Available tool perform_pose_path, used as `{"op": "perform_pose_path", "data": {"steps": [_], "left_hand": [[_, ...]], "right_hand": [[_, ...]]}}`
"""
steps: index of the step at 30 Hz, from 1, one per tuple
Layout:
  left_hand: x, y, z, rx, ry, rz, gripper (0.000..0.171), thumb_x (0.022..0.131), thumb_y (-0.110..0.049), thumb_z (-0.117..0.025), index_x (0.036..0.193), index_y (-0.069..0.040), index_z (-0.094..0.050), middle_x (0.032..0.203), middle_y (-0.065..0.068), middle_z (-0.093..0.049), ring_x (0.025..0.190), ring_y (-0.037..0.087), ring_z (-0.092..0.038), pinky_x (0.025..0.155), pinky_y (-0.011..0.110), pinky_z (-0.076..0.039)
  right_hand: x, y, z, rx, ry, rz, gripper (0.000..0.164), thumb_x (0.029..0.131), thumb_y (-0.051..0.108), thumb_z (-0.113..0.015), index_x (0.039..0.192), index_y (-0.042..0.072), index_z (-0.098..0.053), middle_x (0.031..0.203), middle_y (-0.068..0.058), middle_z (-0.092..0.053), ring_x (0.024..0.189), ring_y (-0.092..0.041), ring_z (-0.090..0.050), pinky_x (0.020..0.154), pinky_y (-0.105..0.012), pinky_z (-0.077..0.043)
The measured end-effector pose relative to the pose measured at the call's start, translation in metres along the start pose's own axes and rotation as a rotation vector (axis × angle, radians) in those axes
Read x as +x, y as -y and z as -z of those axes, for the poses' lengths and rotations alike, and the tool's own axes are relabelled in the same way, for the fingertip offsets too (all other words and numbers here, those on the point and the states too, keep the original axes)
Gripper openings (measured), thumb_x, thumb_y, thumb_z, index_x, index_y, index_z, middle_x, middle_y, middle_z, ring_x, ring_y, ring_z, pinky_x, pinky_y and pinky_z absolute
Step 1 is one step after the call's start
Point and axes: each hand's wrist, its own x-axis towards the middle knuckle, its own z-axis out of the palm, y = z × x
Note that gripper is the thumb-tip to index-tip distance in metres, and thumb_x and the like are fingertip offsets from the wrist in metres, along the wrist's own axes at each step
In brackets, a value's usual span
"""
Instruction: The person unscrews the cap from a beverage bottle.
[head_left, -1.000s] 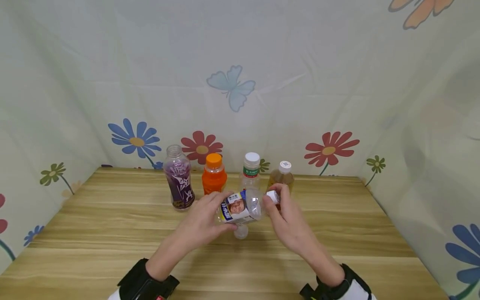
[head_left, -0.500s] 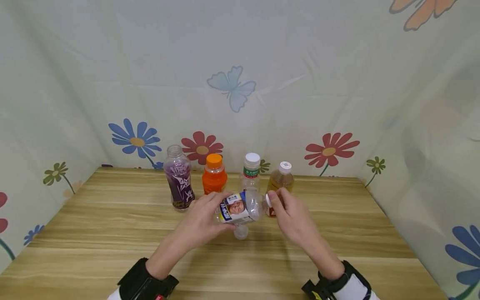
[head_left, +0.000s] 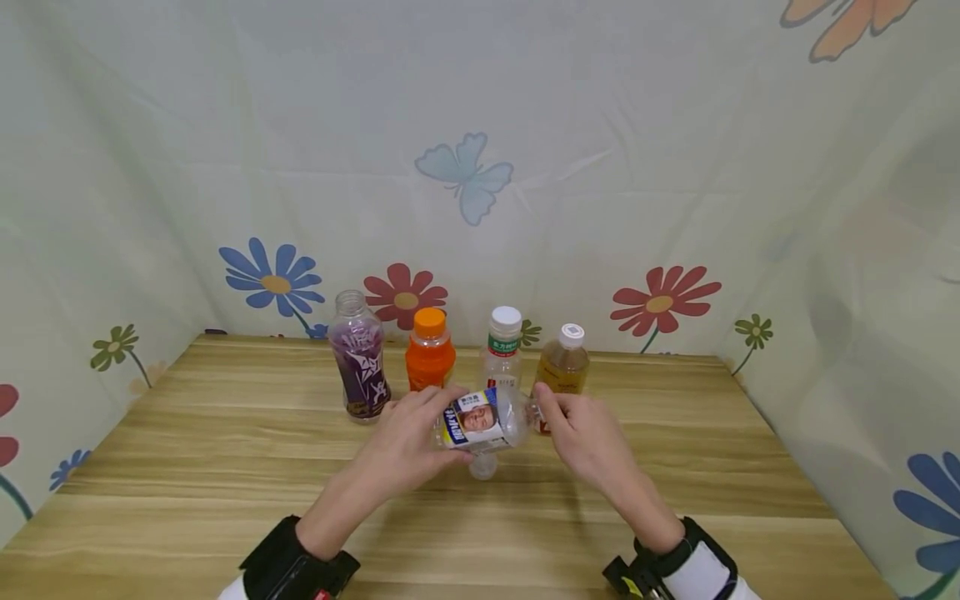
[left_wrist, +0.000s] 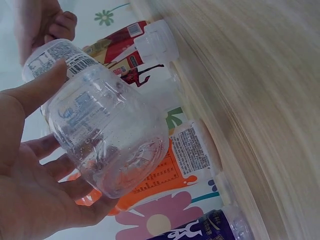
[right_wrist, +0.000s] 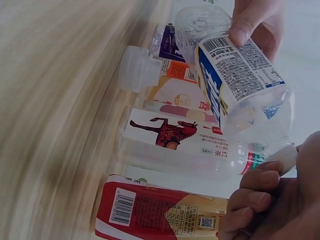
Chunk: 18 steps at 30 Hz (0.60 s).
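My left hand (head_left: 408,433) grips a clear plastic bottle (head_left: 512,417) with a blue, white and yellow label, thumb on one side and fingers on the other. The bottle is held tilted on its side above the table, its neck toward my right hand (head_left: 592,437). Right thumb and fingers pinch the white cap (right_wrist: 285,159) at the bottle's mouth; in the head view the cap is hidden behind them. Inside, the bottle (left_wrist: 107,130) shows only a few droplets. Below it, a small translucent cup-like cap (head_left: 483,466) stands on the table.
Behind my hands stand a purple-labelled bottle (head_left: 360,358) with an uncapped mouth, an orange bottle (head_left: 430,354), a clear bottle (head_left: 504,346) with a white cap and an amber drink bottle (head_left: 564,362). A flowered cloth (head_left: 337,208) hangs behind the wooden table (head_left: 225,467).
My right fingers have turned round the bottle's cap, which showed between them a second ago and is now covered in the head view. The left hand and bottle have hardly moved.
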Motion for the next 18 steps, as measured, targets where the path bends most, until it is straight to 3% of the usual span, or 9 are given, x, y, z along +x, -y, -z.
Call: {"op": "perform_pose_path", "data": {"steps": [6,13,18], "left_hand": [[0.0002,0.0007,-0.0010,-0.009,0.010,0.006,0.076,0.072,-0.044,-0.086,0.137,-0.020,-0.054,0.120,-0.003,-0.059,0.110,0.020,-0.056,0.088,0.041,-0.039],[0.0002,0.0023,0.0015,-0.072,0.029,-0.004,0.074,0.077,-0.042,-0.084,0.139,-0.017,-0.053,0.124,-0.004,-0.058,0.112,0.018,-0.054,0.085,0.035,-0.035],[0.0002,0.0030,0.0033,-0.093,0.024,-0.017,0.073,0.077,-0.039,-0.084,0.139,-0.016,-0.054,0.125,-0.004,-0.058,0.115,0.019,-0.053,0.091,0.038,-0.033]], "right_hand": [[0.0015,0.0004,-0.0008,0.030,0.026,0.012,0.060,0.106,0.051,-0.031,0.086,0.007,-0.067,0.055,0.002,-0.041,0.053,-0.013,-0.047,0.045,-0.023,-0.032],[-0.0002,0.0018,-0.0025,0.055,0.000,0.031,0.057,0.106,0.048,-0.033,0.068,0.010,-0.053,0.055,0.002,-0.039,0.048,-0.013,-0.040,0.043,-0.022,-0.030],[-0.0007,0.0022,-0.0036,0.072,-0.023,0.061,0.053,0.107,0.043,-0.036,0.068,0.011,-0.052,0.056,0.002,-0.043,0.049,-0.012,-0.043,0.043,-0.022,-0.032]]}}
